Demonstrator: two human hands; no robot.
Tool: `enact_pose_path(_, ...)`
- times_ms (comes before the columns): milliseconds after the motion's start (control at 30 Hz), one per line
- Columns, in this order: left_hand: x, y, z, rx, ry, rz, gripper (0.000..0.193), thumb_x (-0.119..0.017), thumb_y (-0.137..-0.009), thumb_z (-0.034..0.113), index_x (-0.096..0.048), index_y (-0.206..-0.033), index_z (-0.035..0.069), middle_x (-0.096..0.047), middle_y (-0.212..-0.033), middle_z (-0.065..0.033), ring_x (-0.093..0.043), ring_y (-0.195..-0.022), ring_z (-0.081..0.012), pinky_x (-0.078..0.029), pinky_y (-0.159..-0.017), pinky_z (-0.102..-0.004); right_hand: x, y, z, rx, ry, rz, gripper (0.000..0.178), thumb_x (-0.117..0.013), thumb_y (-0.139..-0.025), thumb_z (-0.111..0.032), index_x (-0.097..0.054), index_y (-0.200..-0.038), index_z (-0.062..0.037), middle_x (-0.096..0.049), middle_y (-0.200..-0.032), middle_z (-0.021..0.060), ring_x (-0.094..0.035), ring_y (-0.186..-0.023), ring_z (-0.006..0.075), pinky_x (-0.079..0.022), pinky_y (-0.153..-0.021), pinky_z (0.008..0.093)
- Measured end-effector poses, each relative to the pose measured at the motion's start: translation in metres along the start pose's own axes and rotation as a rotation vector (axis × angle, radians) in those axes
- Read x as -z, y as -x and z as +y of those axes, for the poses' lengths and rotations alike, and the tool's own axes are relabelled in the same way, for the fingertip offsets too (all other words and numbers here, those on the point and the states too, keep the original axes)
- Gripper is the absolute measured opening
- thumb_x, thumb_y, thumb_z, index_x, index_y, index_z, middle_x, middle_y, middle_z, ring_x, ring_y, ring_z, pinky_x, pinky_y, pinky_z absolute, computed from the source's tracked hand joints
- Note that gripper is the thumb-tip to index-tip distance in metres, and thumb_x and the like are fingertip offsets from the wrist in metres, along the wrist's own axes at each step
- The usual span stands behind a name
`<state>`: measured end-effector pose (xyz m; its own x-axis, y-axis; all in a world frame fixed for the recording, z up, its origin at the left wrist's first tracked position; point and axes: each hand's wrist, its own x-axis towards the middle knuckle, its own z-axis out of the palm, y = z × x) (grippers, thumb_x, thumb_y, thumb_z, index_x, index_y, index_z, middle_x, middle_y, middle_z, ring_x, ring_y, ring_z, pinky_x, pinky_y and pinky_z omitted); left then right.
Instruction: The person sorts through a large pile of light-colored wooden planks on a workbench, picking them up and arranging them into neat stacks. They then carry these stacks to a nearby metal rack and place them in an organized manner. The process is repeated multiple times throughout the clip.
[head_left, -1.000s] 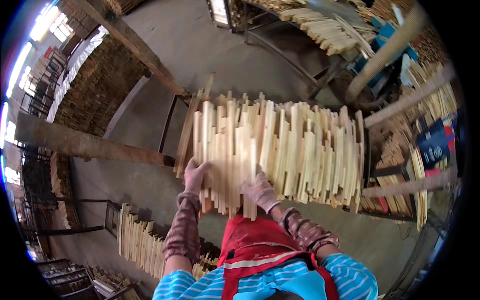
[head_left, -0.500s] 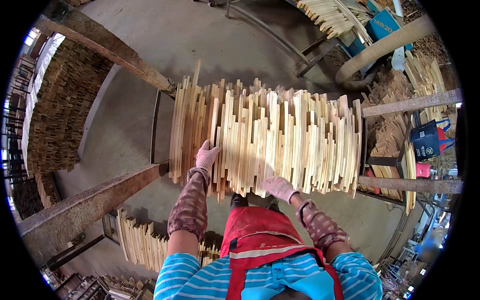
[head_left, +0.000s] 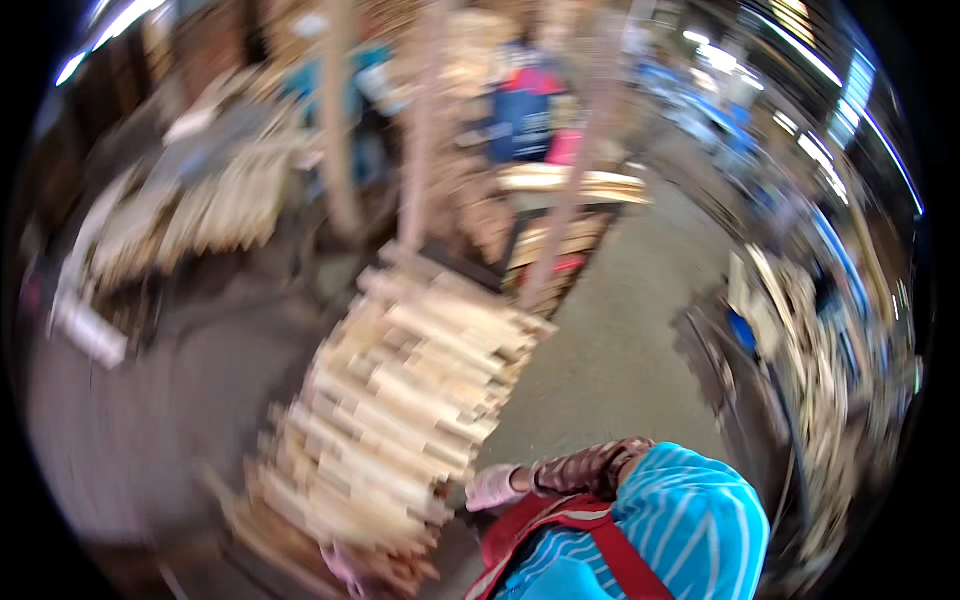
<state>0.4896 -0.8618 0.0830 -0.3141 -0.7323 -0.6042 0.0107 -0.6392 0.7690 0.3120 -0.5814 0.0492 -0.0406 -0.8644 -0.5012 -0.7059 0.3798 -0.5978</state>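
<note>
A stack of pale wooden strips (head_left: 390, 400) lies in front of me, smeared by motion. My right hand (head_left: 494, 487), in a pale pink work glove, is beside the near ends of the strips, close to the red apron (head_left: 590, 515). Its fingers are too blurred to read. Low in the picture, my left hand (head_left: 345, 568), also gloved, is against the strips at the stack's left end. Blur and the picture's edge hide how its fingers lie.
Upright posts (head_left: 418, 130) stand at the stack's far end. A dark blue bag (head_left: 520, 125) and a pink container (head_left: 565, 147) are beyond them. More strips lie on a rack (head_left: 225, 205) to the left, and a heap of long wood pieces (head_left: 800, 370) is at the right.
The view has swung to the right, so the stack now sits lower left and slanted. My right hand has drawn back slightly from the strips; my left stays at the stack's left end.
</note>
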Motion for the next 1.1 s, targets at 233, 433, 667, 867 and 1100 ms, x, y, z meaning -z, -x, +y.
enact_pose_path(233,-0.182,0.025,-0.076,-0.054,-0.437,-0.529,0.021,-0.059,-0.093,0.011,-0.053,-0.114,0.012,-0.056,-0.102,-0.0053,-0.055,-0.088,-0.0199,-0.048,-0.071,-0.0395,0.012,0.135,0.049,-0.448,-0.295,0.208,0.047,-0.052,-0.091,-0.044,-0.07,-0.109,-0.0053,-0.07,-0.105,0.0196,-0.066,-0.101,0.0389,-0.05,-0.088,0.0485)
enact_pose_path(433,-0.282,0.104,-0.206,0.053,-0.81,-0.853,0.013,-0.058,-0.093,0.012,-0.051,-0.103,0.013,-0.052,-0.093,-0.0033,-0.052,-0.081,-0.0186,-0.045,-0.066,-0.0381,-0.056,0.296,0.131,-0.669,-0.574,0.427,0.051,-0.051,-0.092,-0.045,-0.068,-0.113,-0.0027,-0.07,-0.108,0.021,-0.066,-0.102,0.0387,-0.05,-0.089,0.0486)
enact_pose_path(667,-0.346,0.185,-0.358,0.156,-1.291,-1.066,0.009,-0.057,-0.092,0.015,-0.048,-0.091,0.015,-0.048,-0.083,-0.0011,-0.049,-0.073,-0.0172,-0.041,-0.059,-0.0364,-0.14,0.441,0.217,-0.806,-0.724,0.589,0.056,-0.05,-0.093,-0.048,-0.065,-0.122,-0.0029,-0.065,-0.126,0.0209,-0.06,-0.118,0.0395,-0.046,-0.101,0.0486)
enact_pose_path(867,-0.423,0.226,-0.471,0.232,-1.615,-1.296,0.015,-0.056,-0.092,0.016,-0.046,-0.08,0.016,-0.045,-0.075,0.0009,-0.046,-0.066,-0.0159,-0.038,-0.054,-0.035,-0.199,0.54,0.264,-0.787,-0.376,0.961,0.026,-0.052,-0.094,-0.025,-0.065,-0.11,-0.0099,-0.065,-0.108,0.0185,-0.064,-0.103,0.0381,-0.054,-0.084,0.046)
enact_pose_path(1100,-0.577,0.249,-0.593,0.774,-1.356,-1.437,0.026,-0.055,-0.091,0.019,-0.043,-0.068,0.017,-0.04,-0.065,0.0031,-0.043,-0.059,-0.0144,-0.034,-0.047,-0.0333,-0.233,0.685,0.294,-1.053,-0.442,1.261,0.021,-0.052,-0.092,-0.021,-0.066,-0.102,-0.0114,-0.066,-0.107,0.0147,-0.066,-0.099,0.0358,-0.056,-0.079,0.0429)
